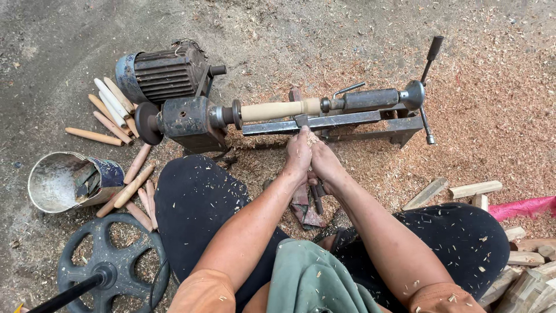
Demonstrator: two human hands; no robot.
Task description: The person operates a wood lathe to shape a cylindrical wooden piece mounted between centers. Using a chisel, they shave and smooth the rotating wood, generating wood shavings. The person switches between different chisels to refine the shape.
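A pale wooden cylinder (279, 109) is mounted between the headstock (188, 119) and tailstock (370, 99) of a small floor lathe. My left hand (298, 155) and my right hand (325, 165) are pressed together just below the tool rest, both wrapped around a turning tool (316, 198) whose tip, near the wood, is hidden by my fingers. Its dark handle shows beneath my hands. Wood chips cling to my fingers and knees.
A grey electric motor (162, 72) sits behind the headstock. Several turned wooden pegs (113, 110) lie at left beside a tipped metal can (61, 181). A dark spoked wheel (113, 264) lies at lower left. Rough wood blanks (475, 189) sit at right. Sawdust covers the ground.
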